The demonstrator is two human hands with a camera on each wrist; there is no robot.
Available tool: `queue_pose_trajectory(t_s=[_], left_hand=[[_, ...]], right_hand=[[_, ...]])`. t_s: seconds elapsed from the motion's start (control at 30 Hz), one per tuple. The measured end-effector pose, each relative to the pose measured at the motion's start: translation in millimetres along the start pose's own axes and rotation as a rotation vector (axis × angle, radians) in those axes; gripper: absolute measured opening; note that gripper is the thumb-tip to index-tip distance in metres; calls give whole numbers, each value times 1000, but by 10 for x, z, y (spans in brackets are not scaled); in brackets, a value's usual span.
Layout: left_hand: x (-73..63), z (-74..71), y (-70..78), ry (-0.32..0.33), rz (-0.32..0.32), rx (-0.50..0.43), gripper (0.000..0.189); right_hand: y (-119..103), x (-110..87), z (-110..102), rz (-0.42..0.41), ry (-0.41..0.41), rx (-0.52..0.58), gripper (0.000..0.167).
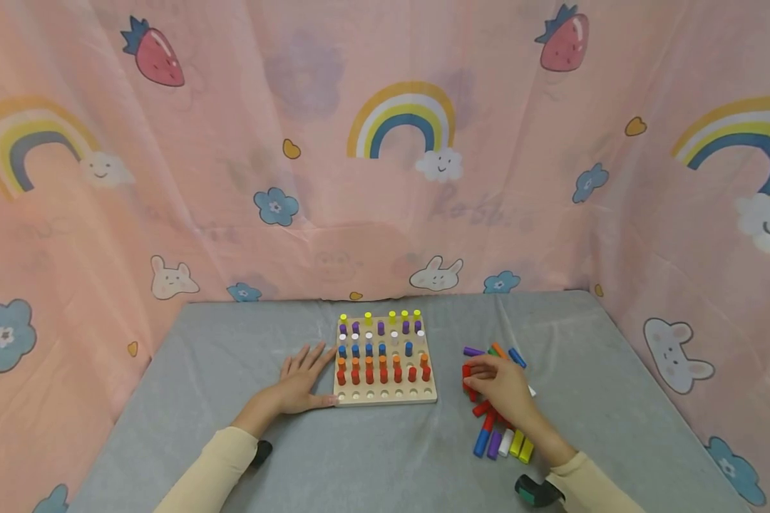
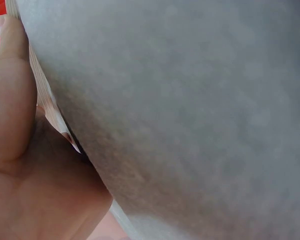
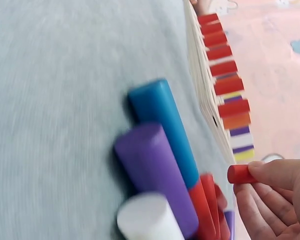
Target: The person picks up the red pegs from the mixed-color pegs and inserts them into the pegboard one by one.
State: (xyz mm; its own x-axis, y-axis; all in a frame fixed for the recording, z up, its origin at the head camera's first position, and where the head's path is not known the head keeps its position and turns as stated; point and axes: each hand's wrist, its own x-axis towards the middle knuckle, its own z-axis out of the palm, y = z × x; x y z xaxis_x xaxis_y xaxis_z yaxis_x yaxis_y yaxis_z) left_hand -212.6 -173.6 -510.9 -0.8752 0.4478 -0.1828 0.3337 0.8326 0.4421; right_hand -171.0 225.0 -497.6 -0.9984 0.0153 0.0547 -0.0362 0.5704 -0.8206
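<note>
A wooden pegboard [image 1: 385, 402] lies on the table with upright pegs in rows by colour: yellow at the back, then purple, white, blue, orange and red. Bare holes line its front edge. My left hand [image 1: 300, 388] rests at the board's left side, fingers spread and straight, thumb touching the front left corner. Over the loose pegs to the right, my right hand [image 1: 505, 390] pinches a red peg [image 3: 240, 174] between thumb and fingertips. The right wrist view shows that peg held clear of the pile.
Right of the board lie loose pegs, among them a blue peg [image 1: 480, 443], a purple peg [image 1: 494, 444], a white peg [image 1: 506, 442] and a yellow peg [image 1: 526, 450]. Grey cloth [image 1: 385, 463] covers the table. A pink printed curtain [image 1: 385, 214] surrounds its back and sides.
</note>
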Motion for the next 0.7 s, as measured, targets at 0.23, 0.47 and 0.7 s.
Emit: queue_pose_trajectory(t_s=[0.23,0.47,0.7], left_hand=[[-1,-1,5,-4,4,6,96],[6,3,-12,-3,10,-2,96],[29,59,-91,5,27,-18,102]], right_hand=[[-104,2,181,-39,-36,37,25],[-201,12,307,-61,-42,65,24],[-284,29,408,-122,-41,94,24]])
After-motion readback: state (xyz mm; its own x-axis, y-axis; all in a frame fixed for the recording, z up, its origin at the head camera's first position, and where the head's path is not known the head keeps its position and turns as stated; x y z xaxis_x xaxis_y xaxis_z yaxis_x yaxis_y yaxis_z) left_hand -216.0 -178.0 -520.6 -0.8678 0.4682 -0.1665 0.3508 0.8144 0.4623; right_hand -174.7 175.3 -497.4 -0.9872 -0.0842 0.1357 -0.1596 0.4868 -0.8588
